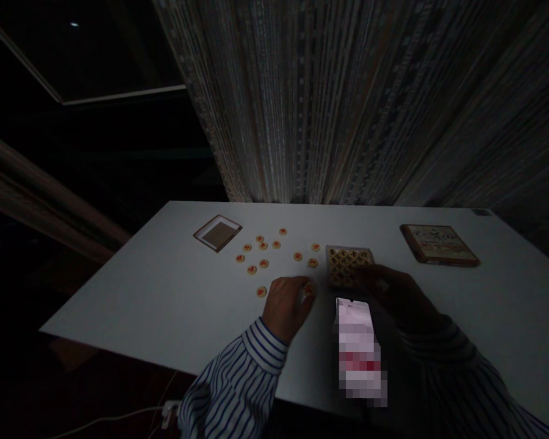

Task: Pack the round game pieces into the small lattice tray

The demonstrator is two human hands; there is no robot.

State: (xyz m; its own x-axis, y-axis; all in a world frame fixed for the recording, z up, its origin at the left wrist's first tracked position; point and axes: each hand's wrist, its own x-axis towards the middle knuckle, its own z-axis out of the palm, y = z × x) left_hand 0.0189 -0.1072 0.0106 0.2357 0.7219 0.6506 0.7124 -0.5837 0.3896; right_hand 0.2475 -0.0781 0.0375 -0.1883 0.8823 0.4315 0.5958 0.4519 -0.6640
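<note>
My left hand (284,306) pinches a round Chinese chess piece (308,289) with a red mark between thumb and fingers, just above the white table. To its right stands a clear plastic box (372,251) with rows of pieces inside, dark-marked where they can be read. My right hand (396,294) reaches over the near right corner of this box with fingers closed together. Whether a piece or the box edge is in those fingers is too dark to see. Loose red-marked chess pieces (263,263) lie scattered face up left of the box.
A phone (357,341) with a lit, pixelated screen lies below the box. At the back left sits an open shallow box lid (218,234). A printed flat box (439,244) rests at the right. Behind the table (165,292) hangs a striped curtain (311,110).
</note>
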